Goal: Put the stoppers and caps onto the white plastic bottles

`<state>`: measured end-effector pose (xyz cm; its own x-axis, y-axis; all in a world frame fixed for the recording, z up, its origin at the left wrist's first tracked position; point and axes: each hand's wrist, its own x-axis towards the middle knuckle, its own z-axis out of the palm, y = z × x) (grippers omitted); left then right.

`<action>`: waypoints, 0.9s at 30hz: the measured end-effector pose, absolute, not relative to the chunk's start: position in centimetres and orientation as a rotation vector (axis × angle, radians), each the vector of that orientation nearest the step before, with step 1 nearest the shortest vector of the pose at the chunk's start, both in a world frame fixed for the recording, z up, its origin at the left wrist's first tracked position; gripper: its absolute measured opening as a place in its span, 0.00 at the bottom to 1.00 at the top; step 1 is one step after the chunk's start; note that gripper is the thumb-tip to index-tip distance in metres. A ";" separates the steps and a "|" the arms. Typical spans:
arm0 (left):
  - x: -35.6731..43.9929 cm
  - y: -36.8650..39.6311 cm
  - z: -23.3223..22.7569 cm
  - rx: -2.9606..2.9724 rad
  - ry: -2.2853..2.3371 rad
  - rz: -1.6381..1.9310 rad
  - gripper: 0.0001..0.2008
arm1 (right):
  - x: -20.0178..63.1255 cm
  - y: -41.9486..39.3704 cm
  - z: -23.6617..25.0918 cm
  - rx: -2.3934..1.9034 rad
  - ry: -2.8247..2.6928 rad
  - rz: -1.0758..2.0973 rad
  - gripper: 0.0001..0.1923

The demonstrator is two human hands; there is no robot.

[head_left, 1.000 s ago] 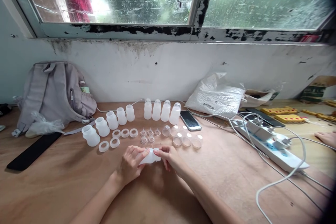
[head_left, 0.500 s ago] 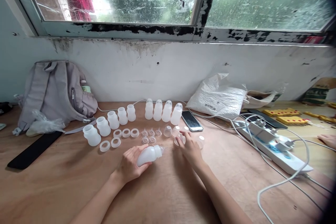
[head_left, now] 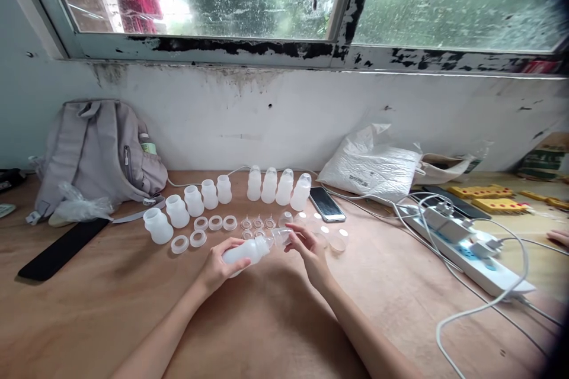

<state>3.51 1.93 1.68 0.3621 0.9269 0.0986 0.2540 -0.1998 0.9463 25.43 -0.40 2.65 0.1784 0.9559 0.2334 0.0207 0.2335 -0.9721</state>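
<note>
My left hand (head_left: 217,265) grips a small white plastic bottle (head_left: 243,252), held sideways with its neck pointing right. My right hand (head_left: 307,246) holds a clear cap (head_left: 281,237) right at the bottle's neck. Behind my hands stand a row of open white bottles (head_left: 178,211) on the left and capped bottles (head_left: 278,185) in the middle. White rings (head_left: 198,238), small clear nipples (head_left: 258,223) and clear caps (head_left: 336,241) lie in rows on the wooden table (head_left: 275,314).
A grey backpack (head_left: 93,154) leans on the wall at left, with a black strip (head_left: 62,247) in front. A phone (head_left: 327,204), a white bag (head_left: 371,164), a power strip (head_left: 466,247) with cables and yellow blocks (head_left: 482,192) lie right. Another person's hand (head_left: 560,238) shows at the right edge.
My right hand left the bottle, reached to the clear caps, picked one up and brought it back to the bottle's neck. My left hand kept hold of the bottle.
</note>
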 end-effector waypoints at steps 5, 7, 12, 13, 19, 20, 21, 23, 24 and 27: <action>3.7 1.9 1.5 1.657 1.029 0.881 0.20 | 24.4 -0.9 2.5 -1.140 -1.247 0.942 0.15; 3.7 1.9 1.5 1.657 1.028 0.882 0.20 | 24.2 -1.0 2.5 -1.142 -1.246 0.964 0.15; 3.7 1.8 1.4 1.677 1.041 0.879 0.20 | 23.9 -1.0 2.0 -1.145 -1.213 1.023 0.16; 3.7 1.8 1.4 1.681 1.040 0.878 0.20 | 23.8 -0.9 1.9 -1.140 -1.202 1.036 0.16; 3.8 1.4 1.6 1.710 1.072 0.884 0.20 | 23.6 -1.1 1.6 -1.149 -1.161 1.052 0.14; 3.8 1.3 1.7 1.721 1.074 0.886 0.20 | 23.5 -1.1 1.6 -1.155 -1.154 1.052 0.14; 3.8 1.1 1.9 1.737 1.072 0.885 0.20 | 23.4 -1.2 1.6 -1.160 -1.145 1.053 0.14; 3.9 0.8 2.1 1.777 1.060 0.881 0.19 | 23.3 -1.3 1.6 -1.171 -1.131 1.061 0.15; 3.9 0.6 2.2 1.794 1.056 0.885 0.19 | 23.2 -1.4 1.6 -1.175 -1.126 1.067 0.15; 4.0 0.3 2.3 1.815 1.078 0.908 0.18 | 23.0 -1.6 1.4 -1.164 -1.103 1.094 0.14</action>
<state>4.04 0.27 2.32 0.3739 0.9119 0.1692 0.3219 -0.2987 0.8984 22.97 -1.56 1.40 0.1274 0.9894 0.0693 -0.0617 0.0777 -0.9951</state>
